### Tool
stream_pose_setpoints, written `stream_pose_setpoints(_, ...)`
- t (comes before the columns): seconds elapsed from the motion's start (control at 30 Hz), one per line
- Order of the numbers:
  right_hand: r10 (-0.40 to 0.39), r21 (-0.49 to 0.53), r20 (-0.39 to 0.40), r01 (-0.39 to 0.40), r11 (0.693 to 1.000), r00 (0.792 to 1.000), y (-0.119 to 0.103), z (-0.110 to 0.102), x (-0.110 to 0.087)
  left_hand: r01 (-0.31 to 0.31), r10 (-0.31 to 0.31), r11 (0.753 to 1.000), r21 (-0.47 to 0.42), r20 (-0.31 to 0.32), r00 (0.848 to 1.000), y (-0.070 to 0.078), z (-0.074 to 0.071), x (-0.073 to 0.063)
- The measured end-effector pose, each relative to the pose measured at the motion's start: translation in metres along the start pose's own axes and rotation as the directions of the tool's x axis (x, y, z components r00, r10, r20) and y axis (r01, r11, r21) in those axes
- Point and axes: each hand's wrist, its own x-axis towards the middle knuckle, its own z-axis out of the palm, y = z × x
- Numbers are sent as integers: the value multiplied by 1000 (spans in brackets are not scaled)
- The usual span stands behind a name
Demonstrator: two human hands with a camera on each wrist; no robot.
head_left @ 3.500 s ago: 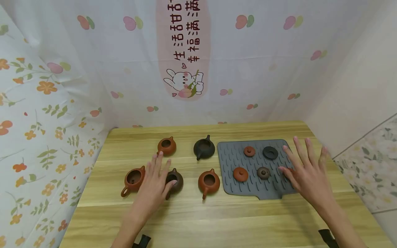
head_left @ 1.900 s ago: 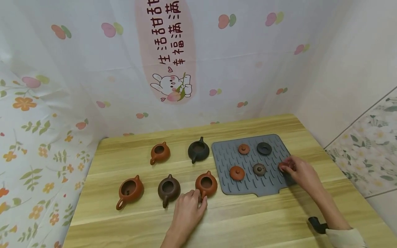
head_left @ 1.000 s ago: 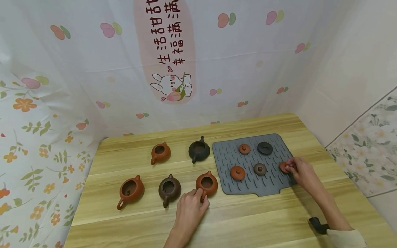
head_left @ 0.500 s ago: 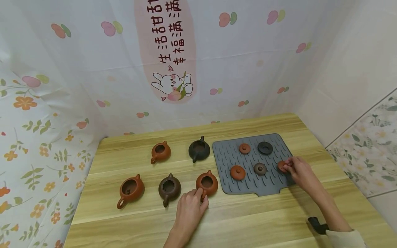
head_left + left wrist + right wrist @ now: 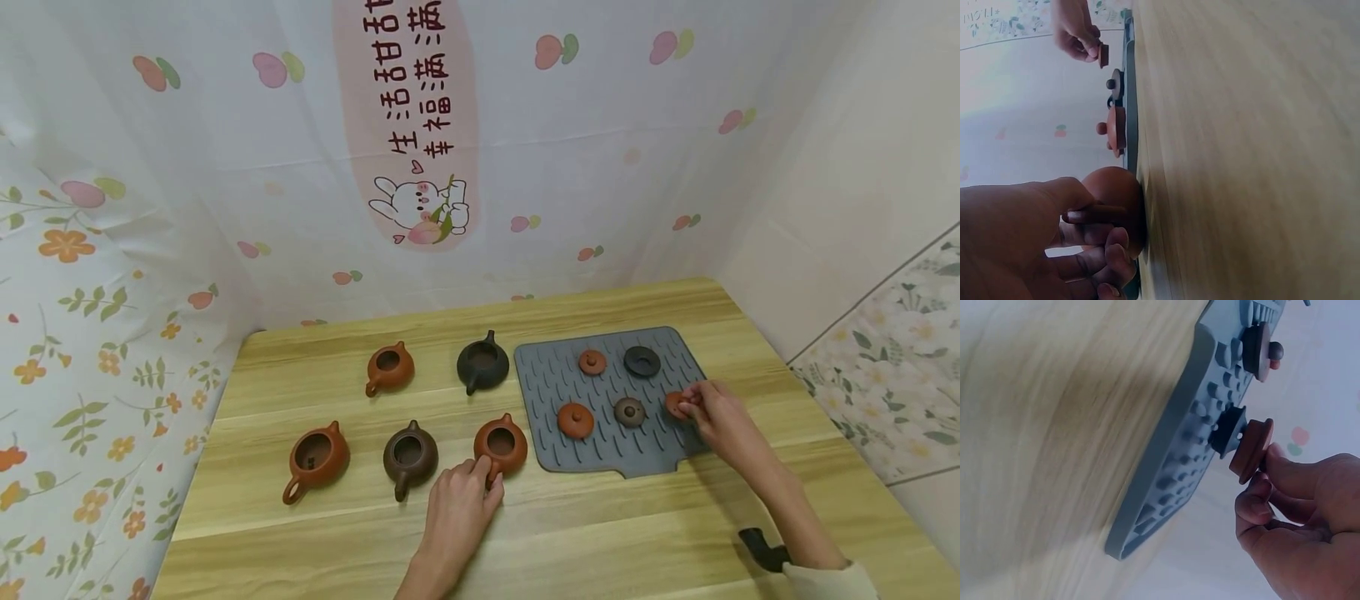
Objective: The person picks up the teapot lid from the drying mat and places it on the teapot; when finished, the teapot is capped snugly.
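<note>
Teapot lid (image 5: 677,406), small and reddish, is pinched between thumb and fingers of the right grip (image 5: 722,418) (its very top is hidden from us), with its underside toward the grey mat (image 5: 600,463) and a gap between the two. From that grip, we see the lid at the fingertips, to the left, on the side that faces the pots. What any coming move turns on, we judge, is the sideways span from this lid to the uncovered reddish-brown teapot (image 5: 512,460), upright on the wooden surface (image 5: 585,533) just beside the mat's left edge. We find the left grip (image 5: 459,500) nearer to that pot, thumb and fingers curled on the handle (image 5: 1099,214). The pot's long axis runs from the handle, on the person's side, to the spout (image 5: 507,418), which points away, so it lies crosswise to the line toward the lid. Between lid and pot we note a brown-grey lid (image 5: 629,412) and an orange lid (image 5: 575,421), both lying on the mat.
</note>
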Motion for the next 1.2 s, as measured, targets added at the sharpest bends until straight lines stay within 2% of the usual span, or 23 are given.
stream_pose_setpoints(0.13,8,-6,6,-8,1000,1000,-4,-1,1,-31,31,1000,-3,-25,999,6,-13,3)
stream_pose_setpoints(0.27,25,4,23,-25,1000,999,-9,-1,3,-21,21,1000,-9,-22,1000,9,-18,5)
stream_pose_setpoints(0.47,-33,-3,-26,33,999,999,-16,1,4,32,-32,999,14,47,998,0,0,-2)
stream_pose_setpoints(0.53,-57,-3,-41,57,998,998,-18,2,5,36,-37,999,25,53,998,-2,5,-4)
stream_pose_setpoints(0.7,-44,23,-16,44,999,999,-23,2,5,33,-35,999,43,52,998,-6,13,-7)
stream_pose_setpoints(0.9,-41,20,-6,41,999,999,-31,4,7,41,-43,999,33,76,996,-6,13,-8)
stream_pose_setpoints(1.2,-49,17,9,49,999,999,-43,6,10,49,-51,999,25,87,995,-3,6,-5)
